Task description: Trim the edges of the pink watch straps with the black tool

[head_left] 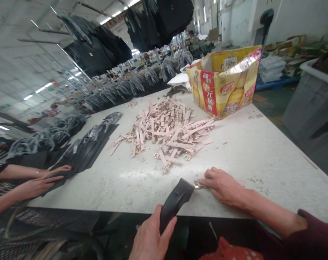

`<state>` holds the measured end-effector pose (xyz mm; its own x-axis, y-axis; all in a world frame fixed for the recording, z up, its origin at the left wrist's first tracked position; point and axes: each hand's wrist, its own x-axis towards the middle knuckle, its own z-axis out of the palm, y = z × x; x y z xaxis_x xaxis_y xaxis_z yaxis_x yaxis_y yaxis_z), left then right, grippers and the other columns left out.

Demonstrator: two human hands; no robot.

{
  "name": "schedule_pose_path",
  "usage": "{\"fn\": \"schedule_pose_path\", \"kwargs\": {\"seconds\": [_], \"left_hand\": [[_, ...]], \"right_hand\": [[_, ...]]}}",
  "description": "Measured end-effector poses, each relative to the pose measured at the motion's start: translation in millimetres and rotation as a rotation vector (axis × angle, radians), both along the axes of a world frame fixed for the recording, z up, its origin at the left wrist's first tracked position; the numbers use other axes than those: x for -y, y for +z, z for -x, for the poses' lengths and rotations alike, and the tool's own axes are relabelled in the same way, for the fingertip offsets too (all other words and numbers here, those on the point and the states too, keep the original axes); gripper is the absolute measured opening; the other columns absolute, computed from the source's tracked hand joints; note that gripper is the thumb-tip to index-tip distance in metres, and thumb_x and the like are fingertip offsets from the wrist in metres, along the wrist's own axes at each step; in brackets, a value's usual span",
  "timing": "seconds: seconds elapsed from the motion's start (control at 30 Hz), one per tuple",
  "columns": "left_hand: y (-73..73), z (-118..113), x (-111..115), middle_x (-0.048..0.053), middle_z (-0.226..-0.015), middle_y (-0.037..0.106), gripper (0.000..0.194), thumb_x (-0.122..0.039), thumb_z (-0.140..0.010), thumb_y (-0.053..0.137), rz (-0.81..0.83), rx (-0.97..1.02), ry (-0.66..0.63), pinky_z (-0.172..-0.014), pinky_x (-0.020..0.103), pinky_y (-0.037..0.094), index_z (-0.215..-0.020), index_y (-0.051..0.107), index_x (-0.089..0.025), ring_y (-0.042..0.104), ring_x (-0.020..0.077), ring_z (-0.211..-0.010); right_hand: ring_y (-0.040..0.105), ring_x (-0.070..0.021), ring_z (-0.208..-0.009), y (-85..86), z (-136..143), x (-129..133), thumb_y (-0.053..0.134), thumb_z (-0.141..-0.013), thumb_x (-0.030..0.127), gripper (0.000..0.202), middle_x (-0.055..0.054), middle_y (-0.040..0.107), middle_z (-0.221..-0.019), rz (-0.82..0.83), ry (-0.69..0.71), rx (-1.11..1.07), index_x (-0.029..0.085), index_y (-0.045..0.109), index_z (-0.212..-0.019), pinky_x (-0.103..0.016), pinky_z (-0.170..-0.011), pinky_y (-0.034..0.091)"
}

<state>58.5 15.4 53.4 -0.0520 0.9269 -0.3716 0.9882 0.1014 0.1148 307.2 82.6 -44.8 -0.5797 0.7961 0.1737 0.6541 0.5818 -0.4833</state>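
Observation:
My left hand (151, 236) is wrapped round a black hair clipper (176, 202). Its blade end points up and to the right, close to a small metal buckle (198, 184). Whether the blade touches the buckle I cannot tell. Pinched fingers of my right hand (220, 186) hold the buckle strap at the tabletop, and most of the strap is hidden under them. Beyond both hands lies a heap of pale pink buckle straps (164, 126), a few of them loose at its near side.
A yellow cardboard beer box (223, 85) stands at the table's (272, 155) far right. On the left, a co-worker's hands (48, 177) rest on black pieces (85, 155). Black bags (99, 54) hang overhead. A grey bin (302, 101) stands beyond the right edge.

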Motion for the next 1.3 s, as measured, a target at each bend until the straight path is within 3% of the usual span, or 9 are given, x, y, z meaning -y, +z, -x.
{"fn": "schedule_pose_path", "kwargs": {"seconds": [0.17,0.27,0.43,0.63,0.8,1.03,1.3], "left_hand": [[9.1,-1,5,0.008,-0.09,0.07,0.036,-0.041,-0.088,0.035,-0.006,0.015,0.007,-0.068,0.023,0.043,-0.108,0.052,-0.017,0.067,0.019,-0.084],[3.9,-7,3,0.009,-0.094,0.069,0.039,-0.042,-0.088,0.035,-0.007,0.003,-0.034,-0.069,0.025,0.044,-0.112,0.051,-0.016,0.066,0.0209,-0.088],[-10.6,-11,-6,0.011,-0.097,0.069,0.046,-0.044,-0.087,0.039,0.007,-0.041,-0.123,-0.076,0.03,0.044,-0.122,0.047,-0.016,0.065,0.0238,-0.092],[-7.1,-8,-10,0.011,-0.102,0.068,0.049,-0.045,-0.086,0.039,0.038,-0.057,-0.143,-0.079,0.03,0.044,-0.125,0.046,-0.016,0.064,0.0233,-0.097],[-8.6,-5,-14,0.011,-0.101,0.068,0.049,-0.045,-0.086,0.039,0.055,-0.09,-0.137,-0.078,0.031,0.044,-0.124,0.046,-0.015,0.064,0.024,-0.095],[-0.6,-3,-12,0.008,-0.09,0.069,0.037,-0.043,-0.087,0.037,0.064,-0.1,-0.113,-0.072,0.03,0.045,-0.112,0.05,-0.019,0.066,0.0228,-0.085],[0.5,-28,-7,0.004,-0.085,0.069,0.025,-0.039,-0.088,0.037,0.073,-0.156,-0.226,-0.065,0.029,0.045,-0.1,0.052,-0.023,0.068,0.0232,-0.079]], "right_hand": [[0.042,-0.0185,-0.076,2.5,10,-5,0.046,-0.076,0.009,0.042,-0.005,0.049,-0.08,0.035,0.047,0.03,0.03,0.064,-0.107,-0.03,-0.066,0.029],[0.044,-0.0183,-0.078,-0.6,12,-4,0.045,-0.079,0.008,0.037,-0.005,0.052,-0.082,0.072,0.081,-0.061,0.028,0.064,-0.103,-0.029,-0.068,0.031],[0.048,-0.02,-0.088,-9.7,7,-2,0.052,-0.076,0.009,0.035,-0.006,0.057,-0.09,0.139,-0.019,-0.255,0.018,0.058,-0.109,-0.031,-0.078,0.037],[0.049,-0.0203,-0.088,-10.2,6,5,0.052,-0.074,0.007,0.036,-0.007,0.057,-0.09,0.092,-0.05,-0.309,0.016,0.057,-0.108,-0.032,-0.079,0.04],[0.047,-0.0219,-0.09,-11.3,2,12,0.052,-0.076,0.01,0.024,-0.009,0.055,-0.093,0.022,-0.162,-0.273,0.017,0.062,-0.097,-0.035,-0.079,0.038],[0.049,-0.0192,-0.083,-4.3,-2,10,0.054,-0.08,0.018,0.021,-0.006,0.055,-0.084,0.101,-0.187,-0.183,0.023,0.068,-0.095,-0.03,-0.072,0.036],[0.051,-0.0186,-0.079,-8.1,0,3,0.061,-0.07,0.017,0.031,-0.004,0.057,-0.079,0.172,-0.22,-0.166,0.023,0.066,-0.1,-0.028,-0.069,0.036]]}}
